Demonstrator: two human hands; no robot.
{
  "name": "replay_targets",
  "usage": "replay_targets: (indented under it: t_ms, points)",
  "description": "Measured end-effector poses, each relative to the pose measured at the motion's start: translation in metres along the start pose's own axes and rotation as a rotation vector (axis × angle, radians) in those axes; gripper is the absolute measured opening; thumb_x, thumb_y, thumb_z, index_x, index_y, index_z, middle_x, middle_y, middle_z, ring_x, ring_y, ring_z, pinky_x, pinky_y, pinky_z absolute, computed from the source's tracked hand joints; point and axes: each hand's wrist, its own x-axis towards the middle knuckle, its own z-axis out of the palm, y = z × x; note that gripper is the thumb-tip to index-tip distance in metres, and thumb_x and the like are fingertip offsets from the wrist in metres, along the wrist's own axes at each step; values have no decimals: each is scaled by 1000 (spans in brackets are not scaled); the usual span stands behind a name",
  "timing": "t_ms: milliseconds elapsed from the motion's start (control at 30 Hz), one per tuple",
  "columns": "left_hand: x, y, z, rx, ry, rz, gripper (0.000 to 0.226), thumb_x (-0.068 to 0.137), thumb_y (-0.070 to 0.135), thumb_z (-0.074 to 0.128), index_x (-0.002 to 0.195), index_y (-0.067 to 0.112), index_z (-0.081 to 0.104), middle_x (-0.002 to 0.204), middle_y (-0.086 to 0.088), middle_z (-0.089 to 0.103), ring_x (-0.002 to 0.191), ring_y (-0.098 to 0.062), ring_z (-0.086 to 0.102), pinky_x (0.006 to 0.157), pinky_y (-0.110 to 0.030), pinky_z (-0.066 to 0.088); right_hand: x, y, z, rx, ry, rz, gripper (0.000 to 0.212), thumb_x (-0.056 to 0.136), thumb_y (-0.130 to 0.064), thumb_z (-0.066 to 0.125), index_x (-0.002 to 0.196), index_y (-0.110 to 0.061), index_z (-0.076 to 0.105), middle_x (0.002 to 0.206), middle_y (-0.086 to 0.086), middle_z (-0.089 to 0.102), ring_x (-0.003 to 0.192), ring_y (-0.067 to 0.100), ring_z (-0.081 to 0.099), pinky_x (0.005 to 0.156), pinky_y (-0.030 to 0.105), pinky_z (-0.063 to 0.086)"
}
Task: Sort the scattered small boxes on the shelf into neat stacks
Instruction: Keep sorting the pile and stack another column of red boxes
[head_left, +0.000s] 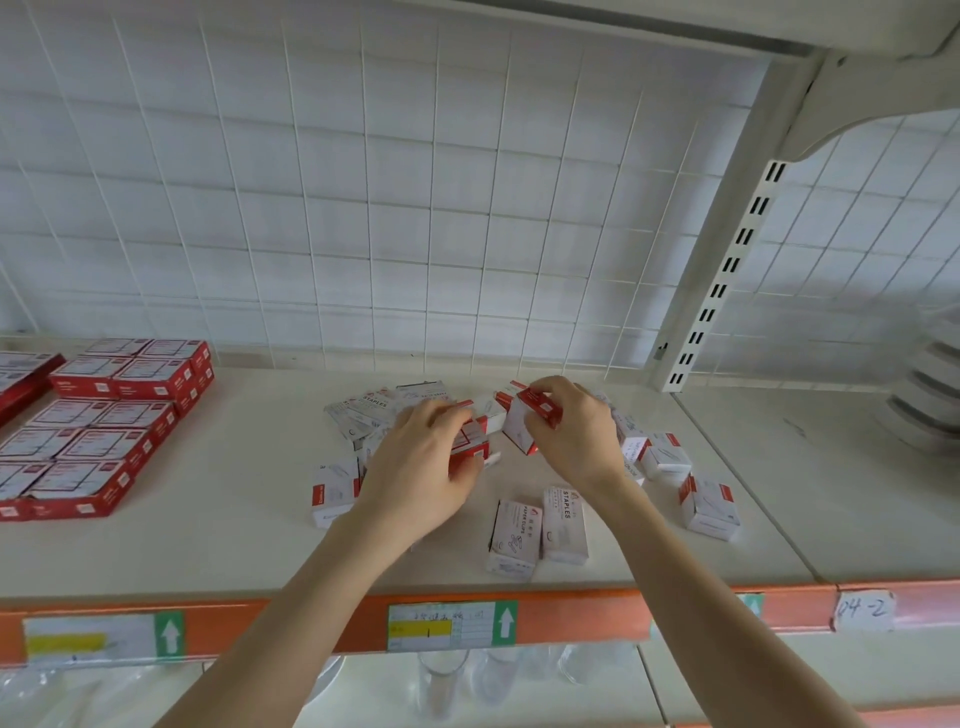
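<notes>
Several small white-and-red boxes lie scattered on the cream shelf (234, 519). My left hand (421, 462) grips a small stack of red-and-white boxes (470, 449) in the middle of the heap. My right hand (571, 431) holds one tilted white box with a red end (524, 421) just right of that stack, its corner touching the shelf. Two boxes, a paper clips box (514, 535) and a staples box (565, 525), lie side by side near the front edge. More loose boxes sit behind the hands (363, 410) and at the right (709, 504).
Neat rows of larger red-and-white boxes (98, 431) fill the shelf's left side. A wire grid backs the shelf. A slotted upright (722, 280) stands at the right, with stacked bowls (930, 400) beyond it. The orange front rail (311, 623) carries labels; glassware sits below.
</notes>
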Motion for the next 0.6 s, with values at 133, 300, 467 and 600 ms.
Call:
replay_targets:
  t_ms: [133,300,467,600]
  points:
    - [6,9,3,38,145,96,43,70,22,73,106,1,64,101,-13,66,94,-35,63,75,-40,52,-8,-10,-10,133,75,-59,34,77,3,58,108,-13,62,102,8,61,89,23,61,78,30,49]
    - [8,28,-1,-101,176,119,69,60,23,85,119,0,56,100,-14,65,82,-29,67,59,-30,51,-26,-29,-19,247,158,-100,36,75,-3,66,110,-12,60,104,5,60,89,20,62,78,37,53]
    - [8,39,-1,-159,208,95,72,52,3,81,119,-2,56,95,-18,64,67,-28,67,56,-21,41,-41,-41,-17,205,217,-184,36,70,-9,70,105,-12,63,96,6,62,80,24,63,68,41,54]
    - [6,34,-3,-278,229,4,60,64,1,76,120,2,56,101,-12,59,77,-26,62,69,-24,41,-47,-43,-17,371,142,-200,29,74,-22,59,101,-13,64,86,-1,63,81,13,63,72,31,54]
